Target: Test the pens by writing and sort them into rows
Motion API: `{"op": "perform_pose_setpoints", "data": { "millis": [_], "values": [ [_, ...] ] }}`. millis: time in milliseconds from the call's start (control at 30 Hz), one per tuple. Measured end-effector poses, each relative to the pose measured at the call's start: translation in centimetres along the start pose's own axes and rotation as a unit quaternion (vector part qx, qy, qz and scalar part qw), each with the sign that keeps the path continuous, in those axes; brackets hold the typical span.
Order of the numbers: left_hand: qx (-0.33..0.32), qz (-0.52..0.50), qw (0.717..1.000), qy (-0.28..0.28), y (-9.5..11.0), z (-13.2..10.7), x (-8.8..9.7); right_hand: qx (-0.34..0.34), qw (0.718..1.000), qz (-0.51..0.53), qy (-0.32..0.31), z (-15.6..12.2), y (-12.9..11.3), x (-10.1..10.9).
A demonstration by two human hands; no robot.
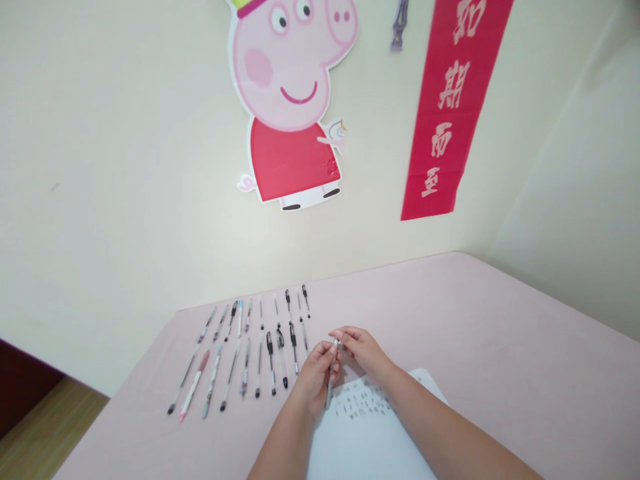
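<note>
Near the middle of the table, my left hand (319,375) is closed around the barrel of a slim grey pen (330,387). The fingers of my right hand (361,347) pinch the pen's upper end, close to my left fingertips. The exact part under those fingers is too small to make out. Beneath my wrists lies a white sheet of paper (365,443) with rows of dark handwritten characters near its top. Left of my hands, many pens lie in two rows, among them a pink pen (195,383) and a black-capped pen (271,363).
A pale pink cloth covers the table (500,353), which meets the wall at its far edge. On the wall are a cartoon pig cutout (295,153) and a red banner (445,120) with white characters. Wooden floor (60,427) shows at lower left.
</note>
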State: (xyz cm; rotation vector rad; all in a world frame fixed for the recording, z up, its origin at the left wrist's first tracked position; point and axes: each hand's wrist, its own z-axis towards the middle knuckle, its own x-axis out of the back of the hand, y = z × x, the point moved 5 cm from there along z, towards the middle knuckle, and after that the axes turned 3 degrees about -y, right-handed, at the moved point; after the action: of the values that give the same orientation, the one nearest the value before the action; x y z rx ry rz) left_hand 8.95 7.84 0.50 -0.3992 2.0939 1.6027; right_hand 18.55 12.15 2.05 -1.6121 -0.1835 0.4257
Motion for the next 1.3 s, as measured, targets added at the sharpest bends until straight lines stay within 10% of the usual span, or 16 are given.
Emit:
{"op": "perform_pose_setpoints", "data": {
  "millis": [1300],
  "values": [
    [0.042,-0.016,0.999,0.004,-0.35,-0.11,-0.1,-0.052,0.998,0.039,0.006,0.15,0.69,0.1]
  ]
}}
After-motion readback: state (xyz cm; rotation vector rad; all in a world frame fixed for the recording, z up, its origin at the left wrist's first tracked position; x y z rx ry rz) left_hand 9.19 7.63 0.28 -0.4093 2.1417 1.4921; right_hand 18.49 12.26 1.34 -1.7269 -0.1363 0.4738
